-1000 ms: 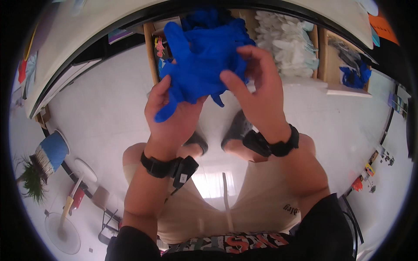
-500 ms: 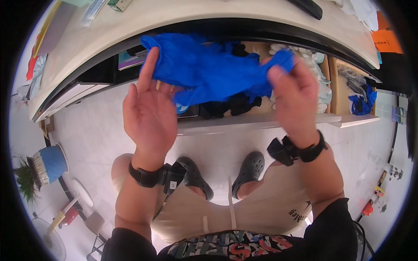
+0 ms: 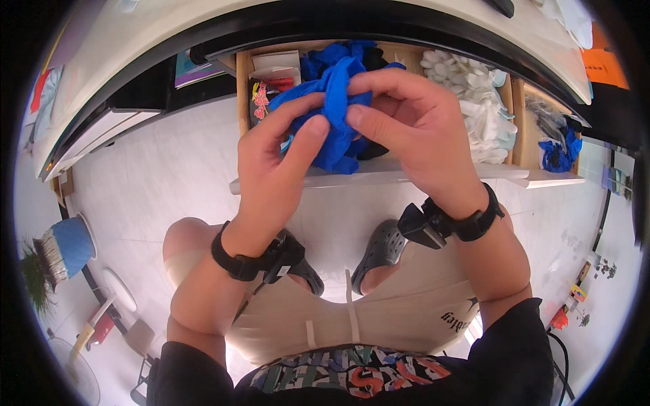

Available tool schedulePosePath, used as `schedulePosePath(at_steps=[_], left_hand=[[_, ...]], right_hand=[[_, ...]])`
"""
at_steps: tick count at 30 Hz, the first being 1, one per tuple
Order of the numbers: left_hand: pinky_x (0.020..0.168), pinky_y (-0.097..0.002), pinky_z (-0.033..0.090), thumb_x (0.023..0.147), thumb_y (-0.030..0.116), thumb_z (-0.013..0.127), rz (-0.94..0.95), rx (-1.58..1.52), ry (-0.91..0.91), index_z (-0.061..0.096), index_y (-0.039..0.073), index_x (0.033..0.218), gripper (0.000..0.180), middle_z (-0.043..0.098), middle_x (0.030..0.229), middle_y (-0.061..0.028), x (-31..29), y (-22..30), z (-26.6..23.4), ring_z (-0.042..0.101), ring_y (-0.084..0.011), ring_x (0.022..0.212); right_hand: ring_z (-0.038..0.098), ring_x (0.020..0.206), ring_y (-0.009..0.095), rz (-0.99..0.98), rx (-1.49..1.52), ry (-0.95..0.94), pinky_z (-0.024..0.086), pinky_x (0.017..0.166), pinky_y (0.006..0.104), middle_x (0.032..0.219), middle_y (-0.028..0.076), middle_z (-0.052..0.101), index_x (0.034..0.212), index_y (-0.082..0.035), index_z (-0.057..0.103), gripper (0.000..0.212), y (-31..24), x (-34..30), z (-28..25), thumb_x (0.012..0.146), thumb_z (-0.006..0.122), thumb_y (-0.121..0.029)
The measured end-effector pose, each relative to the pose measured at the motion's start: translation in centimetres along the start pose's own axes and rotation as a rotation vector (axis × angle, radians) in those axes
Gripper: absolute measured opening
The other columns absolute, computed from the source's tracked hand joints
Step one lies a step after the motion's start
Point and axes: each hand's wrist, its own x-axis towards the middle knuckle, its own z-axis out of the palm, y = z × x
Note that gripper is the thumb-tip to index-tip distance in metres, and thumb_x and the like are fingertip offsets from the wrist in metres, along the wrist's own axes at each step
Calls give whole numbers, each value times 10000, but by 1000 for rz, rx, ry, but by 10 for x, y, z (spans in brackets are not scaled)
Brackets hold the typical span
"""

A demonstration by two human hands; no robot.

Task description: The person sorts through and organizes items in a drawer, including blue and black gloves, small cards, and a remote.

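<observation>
While the left grip (image 3: 274,152) and right grip (image 3: 433,132) pinch the crumpled bright-blue, thin glove bundle (image 3: 336,95) above the open pale-wood drawer (image 3: 242,88), gentle, even tension should best avoid tearing.

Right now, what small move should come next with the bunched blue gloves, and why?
Probably ease the left grip and right grip slightly apart to spread the bunched blue gloves: the two pinch the raised band from opposite sides, close together, and the material below looks loosely crumpled, over the open drawer.
</observation>
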Motion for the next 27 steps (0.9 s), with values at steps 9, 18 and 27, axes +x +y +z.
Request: schedulePosePath(at_steps=[9,18,27], left_hand=[[641,-182,413,928,120,639,-87,-104,-36,655,7,979,125,607,847,18,7,-15,-10,509,-35,755],[650,-177,376,956,174,622,26,-1,103,647,20,979,158,575,827,53,13,-17,-19,467,-33,752],[790,-239,470,867,230,728,51,-37,-56,561,-11,1220,459,628,1025,-33,5,-14,-10,571,-101,926]], right_hand=[[625,818,93,-17,-127,-9,511,687,213,970,55,652,1213,-20,557,427,-7,-1,5,813,702,15],[646,752,114,-53,-243,137,520,636,222,925,57,666,1082,-15,638,224,0,6,-7,873,696,-71],[681,802,163,21,135,94,571,693,260,953,109,677,1148,22,565,287,0,6,4,886,662,-43]])
